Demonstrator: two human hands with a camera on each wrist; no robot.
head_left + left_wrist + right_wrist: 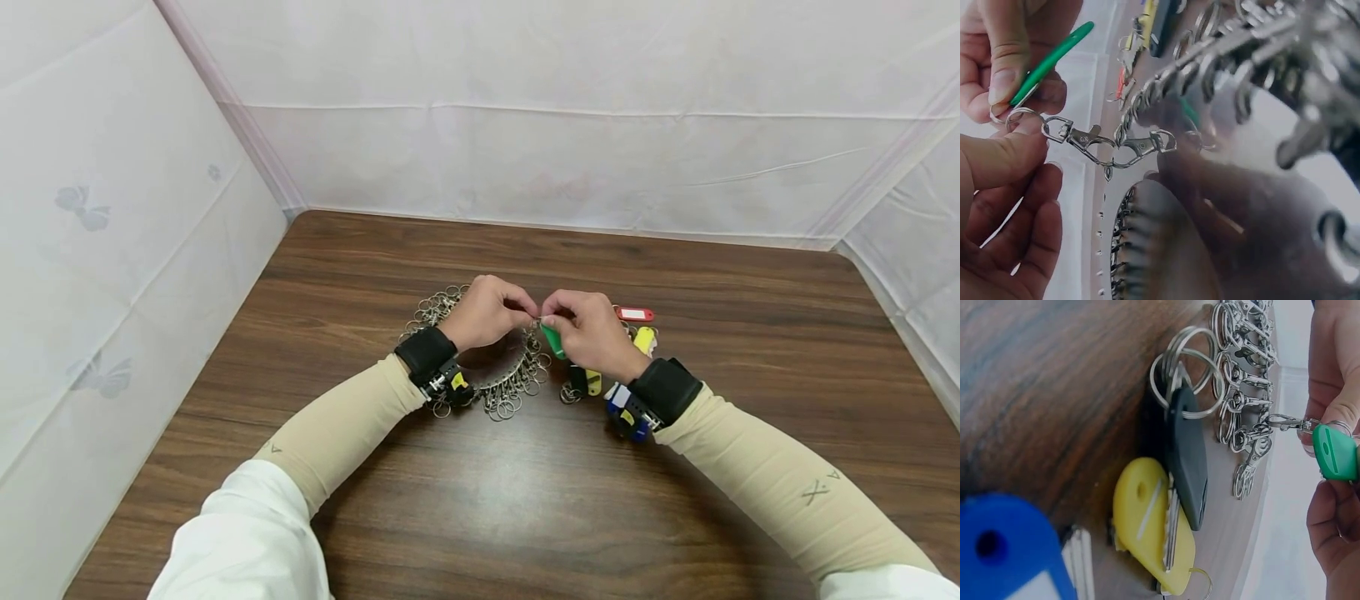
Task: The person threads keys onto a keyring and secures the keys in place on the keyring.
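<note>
We hold both forearms angled in over the counter (480,500), wrists raised, so our hands meet fingertip to fingertip. Under and beside our left hand (483,312) lies the pile of metal clips and rings (510,383); its grip pinches a snap clip (1063,131). Our right hand (592,333) pinches the green key tag (552,340) by its split ring (1019,115), just touching that clip. Yellow (1147,525) and black (1186,456) tags lie below its wrist.

hands: left (487,312), right (592,333) fingertips meeting | right pinches green tag (552,340) | key-ring pile (510,383) beneath | wooden table (525,500)
</note>
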